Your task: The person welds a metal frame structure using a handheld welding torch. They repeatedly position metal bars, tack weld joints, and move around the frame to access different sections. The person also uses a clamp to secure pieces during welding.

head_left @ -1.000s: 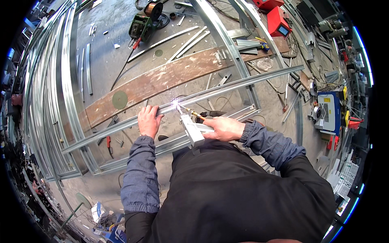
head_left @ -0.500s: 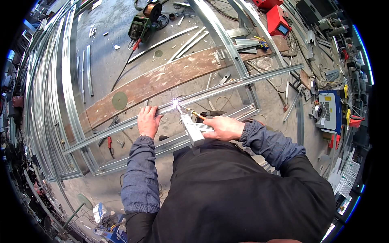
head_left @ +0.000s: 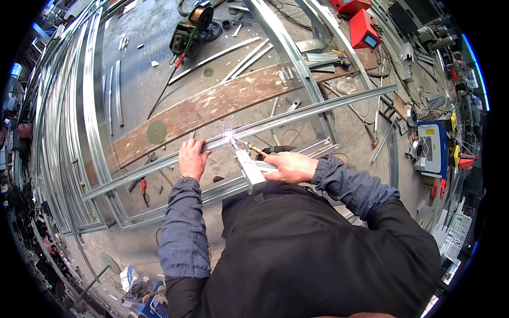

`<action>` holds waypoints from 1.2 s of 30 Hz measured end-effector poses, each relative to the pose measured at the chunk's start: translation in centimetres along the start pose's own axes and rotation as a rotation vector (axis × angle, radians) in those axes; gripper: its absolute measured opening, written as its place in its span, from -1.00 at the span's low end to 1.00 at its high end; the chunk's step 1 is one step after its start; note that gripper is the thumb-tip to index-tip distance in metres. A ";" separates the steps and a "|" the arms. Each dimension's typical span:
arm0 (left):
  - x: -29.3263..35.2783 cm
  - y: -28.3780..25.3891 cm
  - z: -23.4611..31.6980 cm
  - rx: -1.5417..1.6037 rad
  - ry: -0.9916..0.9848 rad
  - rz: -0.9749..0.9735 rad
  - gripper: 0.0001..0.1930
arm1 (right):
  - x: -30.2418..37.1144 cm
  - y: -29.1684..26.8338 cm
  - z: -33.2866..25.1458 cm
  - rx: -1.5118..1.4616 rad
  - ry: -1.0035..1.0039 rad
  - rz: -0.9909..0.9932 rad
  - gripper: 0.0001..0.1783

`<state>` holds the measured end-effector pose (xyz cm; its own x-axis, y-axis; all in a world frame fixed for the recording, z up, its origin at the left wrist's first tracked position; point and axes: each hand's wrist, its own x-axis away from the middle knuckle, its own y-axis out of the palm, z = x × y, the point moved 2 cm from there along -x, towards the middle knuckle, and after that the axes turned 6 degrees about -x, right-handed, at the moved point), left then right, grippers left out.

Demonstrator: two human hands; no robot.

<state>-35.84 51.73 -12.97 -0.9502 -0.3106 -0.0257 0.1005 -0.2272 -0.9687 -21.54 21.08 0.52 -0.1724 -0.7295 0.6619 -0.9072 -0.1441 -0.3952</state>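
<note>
A long silver metal profile [head_left: 297, 115] runs slantwise across the frame in front of me. My left hand [head_left: 192, 159] grips this profile left of the middle, its fingers bent over the top. My right hand [head_left: 291, 167] is closed around a handheld welding gun [head_left: 249, 168] with a pale boxy body and a brass-coloured fitting at the front. The gun's tip meets the profile just right of my left hand, where a bright whitish-violet spark [head_left: 229, 134] glows. The glare hides the exact contact point.
Long metal profiles [head_left: 58, 122] lie bundled at left. Beyond my hands are a rusty plank [head_left: 212, 103] with a green disc [head_left: 156, 132] and a green wire feeder [head_left: 185, 38]. A red machine [head_left: 364, 29] and a blue-and-white machine [head_left: 432, 146] stand at right.
The spark still glows at nearly the same place on the profile. Both hands keep their hold, and the view has shifted slightly.
</note>
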 end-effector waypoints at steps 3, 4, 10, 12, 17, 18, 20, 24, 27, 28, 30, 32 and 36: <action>0.0 0.0 -0.3 -0.005 -0.003 -0.013 -0.51 | 0.6 0.3 0.7 -0.066 -0.042 0.047 -0.36; 0.0 0.0 -0.2 -0.001 0.005 -0.002 -0.51 | 0.9 0.3 0.7 -0.101 -0.059 0.070 -0.34; 0.1 0.8 -0.1 0.036 0.033 0.019 -0.50 | 2.7 -1.4 -1.5 -0.184 0.047 0.053 -0.28; 0.1 1.1 0.0 0.041 0.042 0.024 -0.50 | 3.7 -2.2 -2.1 -0.198 0.078 0.016 -0.28; 0.2 1.4 0.1 0.050 0.023 0.049 -0.48 | 7.3 -4.9 -4.0 -0.257 0.132 -0.031 -0.31; 0.2 1.4 0.2 0.058 0.023 0.053 -0.48 | 8.2 -5.9 -3.9 -0.247 0.127 -0.048 -0.32; 0.2 1.4 0.0 0.066 0.011 0.059 -0.48 | 9.0 -8.8 -4.0 -0.225 0.106 -0.093 -0.33; 0.0 0.8 0.2 0.089 -0.022 0.060 -0.47 | 6.3 -14.7 -3.3 -0.225 0.060 -0.251 -0.43; 0.0 0.1 0.3 0.117 -0.054 0.059 -0.48 | 1.3 -17.5 -1.6 -0.346 -0.078 -0.388 -0.41; -0.1 -0.1 0.4 0.122 -0.058 0.059 -0.48 | -0.6 -18.3 -0.8 -0.373 -0.129 -0.439 -0.39; -0.1 -0.6 0.7 0.122 -0.070 0.055 -0.49 | -3.7 -19.7 0.5 -0.474 0.060 -0.560 -0.42; -0.5 -0.9 0.8 0.112 -0.067 0.044 -0.50 | -7.5 -19.9 3.8 -0.527 0.118 -0.685 -0.44; -0.4 -0.3 0.8 0.095 -0.091 0.000 -0.48 | -12.2 -20.2 2.6 -0.588 0.137 -0.709 -0.50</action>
<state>-35.20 51.20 -12.44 -0.9199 -0.3922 0.0007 0.1322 -0.3119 -0.9409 -0.09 31.13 -1.22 0.4868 -0.5097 0.7094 -0.8598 -0.1366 0.4919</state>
